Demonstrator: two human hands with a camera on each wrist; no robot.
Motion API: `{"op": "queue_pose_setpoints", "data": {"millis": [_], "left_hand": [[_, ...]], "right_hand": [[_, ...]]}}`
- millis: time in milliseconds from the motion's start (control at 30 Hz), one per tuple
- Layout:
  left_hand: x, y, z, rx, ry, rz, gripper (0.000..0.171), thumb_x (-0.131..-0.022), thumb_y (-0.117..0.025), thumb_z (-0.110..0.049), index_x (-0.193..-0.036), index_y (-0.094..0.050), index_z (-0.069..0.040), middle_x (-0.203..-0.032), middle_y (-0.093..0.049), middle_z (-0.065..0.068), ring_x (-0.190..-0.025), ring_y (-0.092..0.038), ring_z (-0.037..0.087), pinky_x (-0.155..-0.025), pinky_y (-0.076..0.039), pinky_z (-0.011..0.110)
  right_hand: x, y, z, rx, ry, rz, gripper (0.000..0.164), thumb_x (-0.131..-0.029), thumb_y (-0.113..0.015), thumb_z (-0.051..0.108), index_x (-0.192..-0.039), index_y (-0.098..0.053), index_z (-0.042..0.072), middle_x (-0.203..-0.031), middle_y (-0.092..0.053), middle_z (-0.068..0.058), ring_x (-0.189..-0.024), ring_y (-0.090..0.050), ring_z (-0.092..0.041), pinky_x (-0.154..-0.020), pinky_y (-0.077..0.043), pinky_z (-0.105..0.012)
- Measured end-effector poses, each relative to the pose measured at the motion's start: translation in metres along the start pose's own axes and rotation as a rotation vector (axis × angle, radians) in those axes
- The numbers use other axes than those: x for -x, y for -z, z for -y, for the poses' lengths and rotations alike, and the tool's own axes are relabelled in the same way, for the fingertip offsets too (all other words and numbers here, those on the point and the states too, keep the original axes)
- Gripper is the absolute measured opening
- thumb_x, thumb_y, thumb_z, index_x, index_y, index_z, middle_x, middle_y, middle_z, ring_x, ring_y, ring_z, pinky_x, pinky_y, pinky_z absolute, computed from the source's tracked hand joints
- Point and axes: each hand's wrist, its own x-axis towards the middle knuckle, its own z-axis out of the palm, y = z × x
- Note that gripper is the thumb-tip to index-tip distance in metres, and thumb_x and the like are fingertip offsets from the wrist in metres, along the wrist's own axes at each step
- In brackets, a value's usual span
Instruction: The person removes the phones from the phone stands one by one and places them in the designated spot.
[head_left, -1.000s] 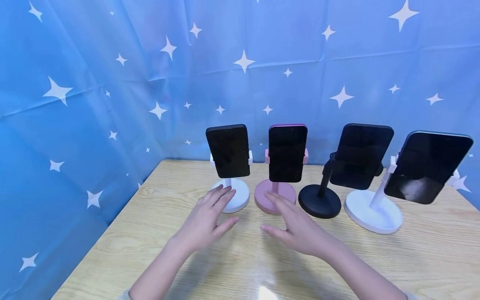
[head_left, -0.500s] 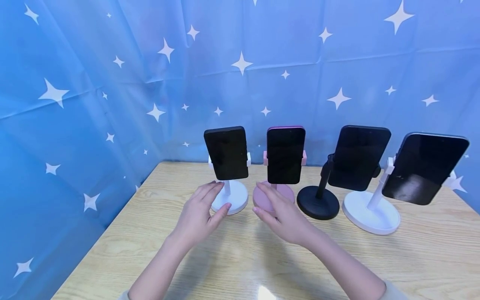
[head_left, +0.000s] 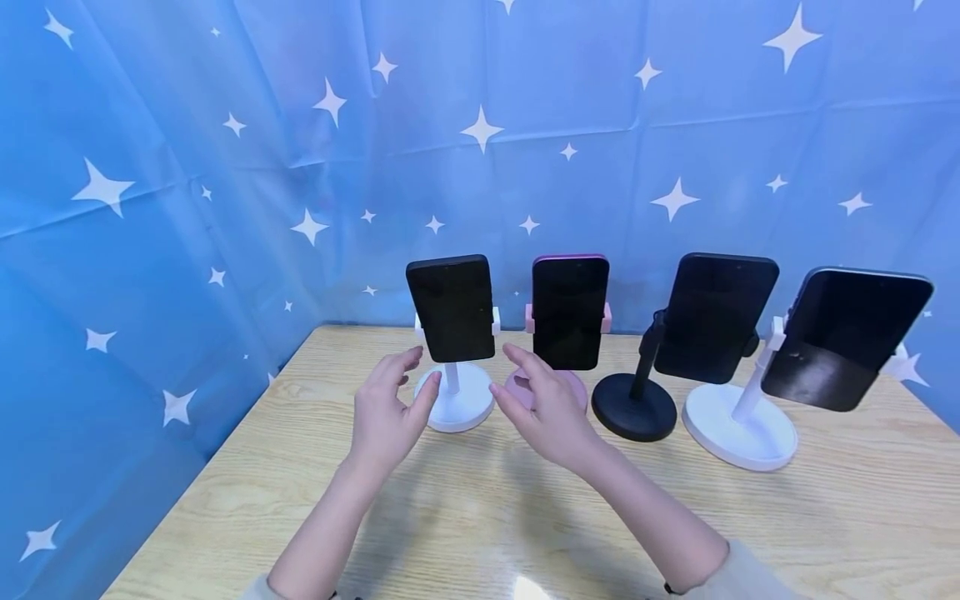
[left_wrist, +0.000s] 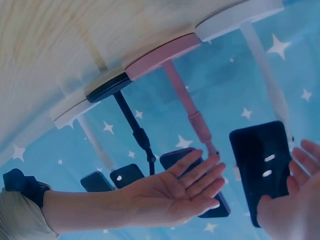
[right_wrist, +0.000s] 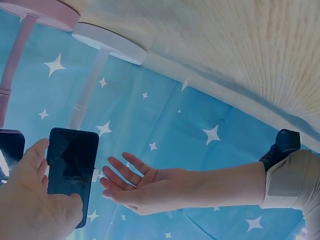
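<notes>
In the head view, my left hand [head_left: 388,412] hovers at the front left of the leftmost phone [head_left: 452,308], with fingers loosely bent and holding nothing. That dark phone stands in the clamp of a white phone stand [head_left: 467,407]. My right hand [head_left: 553,412] is to the right of it, fingers spread, partly hiding the base of a pink phone stand [head_left: 576,390] whose clamp carries another phone [head_left: 571,312]. The right wrist view shows my left hand [right_wrist: 140,192] with palm and fingers visible beside the leftmost phone [right_wrist: 74,160], apart from it.
Further right, a black stand [head_left: 634,407] carries a phone [head_left: 716,317], and a second white stand [head_left: 741,427] carries another [head_left: 847,337], both turned at an angle. All stand on a wooden table [head_left: 480,533]. A blue starred curtain [head_left: 225,183] hangs behind and at the left.
Both hands have risen a little, nearer the height of the leftmost phone. The right hand has shifted left towards it. The phones and stands keep their places; the head view shifts slightly.
</notes>
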Motion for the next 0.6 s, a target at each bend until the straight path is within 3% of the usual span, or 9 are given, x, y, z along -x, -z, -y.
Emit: {"op": "queue_pose_setpoints", "data": {"millis": [233, 600], "left_hand": [[-0.013, -0.003, 0.005, 0.088, 0.061, -0.028, 0.036, -0.081, -0.066, -0.007, -0.114, -0.058, 0.006, -0.110, -0.061, 0.018, -0.094, -0.063, 0.030, -0.074, -0.053, 0.041], [-0.029, -0.008, 0.011, 0.208, 0.188, 0.007, 0.040, -0.084, -0.062, -0.007, -0.122, -0.054, 0.001, -0.114, -0.060, 0.017, -0.099, -0.061, 0.030, -0.077, -0.052, 0.040]], "right_hand": [[-0.011, -0.010, 0.002, -0.059, 0.050, -0.161, 0.050, -0.082, -0.066, 0.004, -0.125, -0.046, -0.011, -0.125, -0.051, -0.025, -0.113, -0.054, -0.033, -0.084, -0.048, -0.037], [-0.026, -0.025, 0.006, -0.061, 0.029, -0.225, 0.049, -0.087, -0.058, 0.003, -0.130, -0.040, -0.011, -0.130, -0.047, -0.026, -0.109, -0.055, -0.035, -0.084, -0.048, -0.039]]}}
